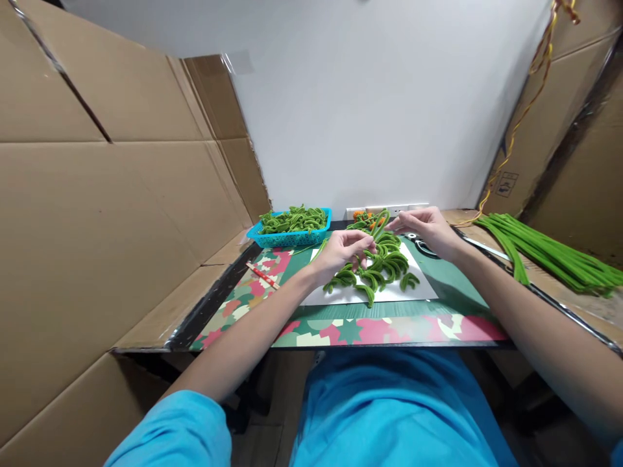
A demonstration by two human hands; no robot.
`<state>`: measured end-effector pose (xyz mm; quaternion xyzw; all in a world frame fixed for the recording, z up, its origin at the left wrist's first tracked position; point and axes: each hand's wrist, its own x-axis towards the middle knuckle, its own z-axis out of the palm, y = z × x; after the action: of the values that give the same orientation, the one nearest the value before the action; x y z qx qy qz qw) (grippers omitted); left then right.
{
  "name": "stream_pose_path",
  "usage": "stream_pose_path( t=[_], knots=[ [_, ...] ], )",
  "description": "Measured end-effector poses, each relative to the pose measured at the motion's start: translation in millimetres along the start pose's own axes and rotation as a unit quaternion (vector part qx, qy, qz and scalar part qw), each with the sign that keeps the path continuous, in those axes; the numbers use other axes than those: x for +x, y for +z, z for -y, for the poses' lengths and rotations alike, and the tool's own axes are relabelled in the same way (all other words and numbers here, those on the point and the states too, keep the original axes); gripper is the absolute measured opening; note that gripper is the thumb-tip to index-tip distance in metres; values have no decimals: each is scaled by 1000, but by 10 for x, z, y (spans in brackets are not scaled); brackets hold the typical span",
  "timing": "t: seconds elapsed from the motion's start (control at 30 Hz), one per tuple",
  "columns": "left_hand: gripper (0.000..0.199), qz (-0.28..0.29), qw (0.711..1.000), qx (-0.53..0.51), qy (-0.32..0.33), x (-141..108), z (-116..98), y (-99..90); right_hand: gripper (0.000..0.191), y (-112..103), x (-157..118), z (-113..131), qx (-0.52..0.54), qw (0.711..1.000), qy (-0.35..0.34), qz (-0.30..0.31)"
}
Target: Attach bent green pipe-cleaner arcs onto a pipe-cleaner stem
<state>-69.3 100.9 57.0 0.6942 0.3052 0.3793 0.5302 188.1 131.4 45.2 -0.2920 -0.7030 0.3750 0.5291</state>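
1. Pinching a green fuzzy loop (pixel 385 216) in the left grip (pixel 346 250), narrowly closed at the fingertips; holding it above the bench (pixel 457 275), clear of the pile below.
2. Reaching in from three o'clock of that loop with the right grip (pixel 422 230), fingers bent and drawn close together near the loop's top; being unable to tell whether anything is between them.
3. Showing, at six o'clock, curved green pieces (pixel 395 264) clustering on a white sheet (pixel 409 295).
4. Showing, at nine o'clock just beside the loop, some orange pieces (pixel 359 215) mixing with green ones.
5. Showing, at four o'clock, scissors (pixel 427 248) lying partly behind the right grip.
6. Showing, at nine o'clock farther off, a blue basket (pixel 292 239) heaping over with green pieces (pixel 296 220); at eight o'clock, a red stick (pixel 263 276) lying across the patterned border.
7. Showing, well apart at three o'clock, a bundle of long green stems (pixel 555 253).
8. Facing a white wall (pixel 379 110) at twelve o'clock, with cardboard (pixel 97 227) standing at nine and a yellow cord (pixel 516 133) hanging at two.
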Motion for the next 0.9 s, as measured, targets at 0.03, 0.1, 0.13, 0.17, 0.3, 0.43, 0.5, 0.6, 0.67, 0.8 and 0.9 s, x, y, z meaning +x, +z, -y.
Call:
stream_pose_path(
  t=[0.03,0.1,0.13,0.17,0.3,0.43,0.5,0.6,0.67,0.8,0.9],
  knots=[
    [47,-8,1000,3,6,9,11,-13,46,-115,8,-60,-119,993,6,-3],
    [48,-25,1000,10,15,27,35,-31,36,-349,14,-200,-368,929,43,-23],
    [49,-34,999,15,17,35,47,-38,31,-455,14,-274,-450,890,74,-21],
    [50,-43,999,20,19,41,57,-43,25,-547,12,-345,-492,865,99,10],
    [53,-62,997,44,17,56,77,-58,33,-733,8,-535,-529,833,146,77],
    [55,-67,995,64,19,61,68,-73,83,-697,12,-538,-527,822,185,108],
    [52,-72,992,96,35,60,56,-77,91,-647,19,-507,-526,818,207,104],
    [46,-81,983,151,68,59,42,-76,92,-587,33,-475,-522,816,246,33],
    [45,-90,980,160,74,61,39,-76,91,-573,42,-469,-506,822,258,-37],
    [50,-107,990,83,44,78,45,-104,90,-549,56,-444,-424,885,146,-128],
    [52,-122,992,-18,31,85,34,-140,78,-457,61,-384,-360,918,20,-164]
  ],
)
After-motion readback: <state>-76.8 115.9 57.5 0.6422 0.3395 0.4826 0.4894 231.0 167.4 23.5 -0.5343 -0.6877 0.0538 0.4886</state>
